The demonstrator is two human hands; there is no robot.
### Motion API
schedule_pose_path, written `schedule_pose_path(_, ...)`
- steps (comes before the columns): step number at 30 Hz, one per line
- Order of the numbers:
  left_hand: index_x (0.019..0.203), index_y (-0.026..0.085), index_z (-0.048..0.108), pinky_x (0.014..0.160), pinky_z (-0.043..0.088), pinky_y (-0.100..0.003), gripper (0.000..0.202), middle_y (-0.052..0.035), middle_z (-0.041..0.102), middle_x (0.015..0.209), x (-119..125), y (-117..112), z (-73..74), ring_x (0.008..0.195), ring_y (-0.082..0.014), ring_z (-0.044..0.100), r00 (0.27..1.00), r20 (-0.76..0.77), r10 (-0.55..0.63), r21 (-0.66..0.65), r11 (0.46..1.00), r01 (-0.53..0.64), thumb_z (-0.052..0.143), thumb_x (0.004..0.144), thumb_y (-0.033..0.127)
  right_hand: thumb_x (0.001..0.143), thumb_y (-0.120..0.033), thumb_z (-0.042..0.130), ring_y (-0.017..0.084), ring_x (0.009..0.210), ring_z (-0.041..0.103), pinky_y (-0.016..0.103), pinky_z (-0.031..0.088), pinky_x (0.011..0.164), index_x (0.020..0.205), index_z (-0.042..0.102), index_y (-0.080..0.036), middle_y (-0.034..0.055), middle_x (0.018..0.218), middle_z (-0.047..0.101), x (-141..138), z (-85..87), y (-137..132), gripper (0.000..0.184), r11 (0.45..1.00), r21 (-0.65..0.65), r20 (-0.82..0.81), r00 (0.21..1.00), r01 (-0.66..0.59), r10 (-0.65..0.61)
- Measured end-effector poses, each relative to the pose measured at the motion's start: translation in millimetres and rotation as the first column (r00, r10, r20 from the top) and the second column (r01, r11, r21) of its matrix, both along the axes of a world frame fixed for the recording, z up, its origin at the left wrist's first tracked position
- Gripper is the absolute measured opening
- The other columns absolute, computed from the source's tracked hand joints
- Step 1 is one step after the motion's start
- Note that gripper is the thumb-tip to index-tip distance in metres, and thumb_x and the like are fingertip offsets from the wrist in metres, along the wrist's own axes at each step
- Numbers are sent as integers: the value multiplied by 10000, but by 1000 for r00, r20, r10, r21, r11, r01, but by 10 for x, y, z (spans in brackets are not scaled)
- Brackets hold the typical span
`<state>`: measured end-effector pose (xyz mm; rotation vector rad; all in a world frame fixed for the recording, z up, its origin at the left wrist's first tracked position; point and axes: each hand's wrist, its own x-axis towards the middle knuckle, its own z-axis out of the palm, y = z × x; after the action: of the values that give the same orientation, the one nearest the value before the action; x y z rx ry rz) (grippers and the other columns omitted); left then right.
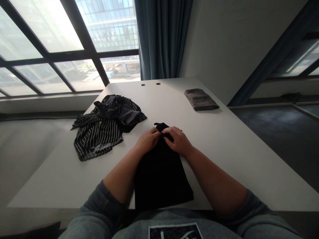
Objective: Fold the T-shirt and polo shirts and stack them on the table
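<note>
On the smooth white table, both hands pinch a long, soft black garment.

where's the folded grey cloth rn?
Folded grey cloth: head view, far right of the white table, near the wall, beyond the right hand and black garment.

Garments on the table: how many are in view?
3, maybe more. A black garment at the near edge, gripped by the left hand and right hand; a folded grey garment at far right; a striped heap at left, whose dark top may be a separate piece.
</note>
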<state>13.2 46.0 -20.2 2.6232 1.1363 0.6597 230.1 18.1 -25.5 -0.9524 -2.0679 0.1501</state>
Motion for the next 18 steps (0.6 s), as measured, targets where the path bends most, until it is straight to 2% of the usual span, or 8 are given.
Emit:
schedule_pose_path(4,1107,254,702,940,546,-353,255,-71,658,1156,7,-18,-2,1043,-229,656,999,53,-10,-43,999,12,550,928,156,836,-149,704,309,1129,658,488,499,996,1138,641,-251,86,1179,737,-5,-92,76,325,999,-50,127,992,14,-7)
schedule_pose_path(8,1163,264,674,921,558,-324,269,-67,643,1241,29,-59,13,1040,-206,667,992,121,31,-23,999,-28,507,972,176,797,-73,650,298,1071,678,468,508,971,1113,662,-247,79,1130,755,6,-176,127,361,997,-45,96,993,71,-66)
schedule_pose_path(11,1136,246,665,1063,519,-371,253,-71,666,1229,55,-82,38,1078,-207,665,992,127,2,69,998,-11,477,991,159,817,-69,622,287,1019,691,447,523,949,1112,670,-242,79,1077,761,7,-193,121,346,997,-9,55,995,80,-80)
schedule_pose_path(14,1063,230,660,1236,375,-456,257,-61,705,1150,80,-102,75,1038,-198,681,995,93,-26,158,987,11,456,974,102,821,-81,617,285,974,695,433,539,919,1091,673,-234,82,1034,757,-4,-191,100,316,997,4,32,996,82,-82)
schedule_pose_path(16,1030,231,659,1254,340,-485,252,-56,720,1135,92,-118,95,1011,-197,690,998,69,-6,187,982,-7,467,957,83,815,-89,621,282,945,694,425,547,896,1083,674,-235,80,1014,755,-12,-189,88,310,996,-9,28,996,87,-87)
schedule_pose_path(18,1019,229,659,1208,385,-483,239,-65,731,1139,100,-134,105,1029,-212,690,998,60,19,199,980,-31,482,951,83,816,-104,628,280,928,694,417,551,880,1067,673,-238,77,1002,755,-19,-189,77,287,995,-28,20,996,93,-92)
